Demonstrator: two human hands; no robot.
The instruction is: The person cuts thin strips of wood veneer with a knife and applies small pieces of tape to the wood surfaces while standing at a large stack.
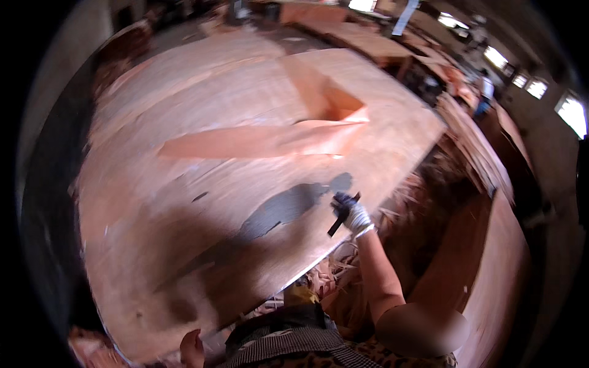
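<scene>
My right hand (351,214), in a white glove with dark fingers, is closed round a dark, flat, blade-like strip (334,227). It is over the near right edge of a large sheet of pale wood veneer (202,178). Just left of the glove, the sheet shows an uneven grey patch (279,211); whether it is a hole or a stain I cannot tell. Farther off, a loose, folded strip of orange-brown veneer (245,141) lies on the sheet. My left hand (192,348) shows only in part by the sheet's near edge, blurred, with its fingers unclear.
Veneer scraps (334,270) heap on the floor beside the sheet's near right edge. Tall veneer pieces (472,147) lean at the right. Stacked boards (350,37) line the back, and another person (485,92) is far off at the right.
</scene>
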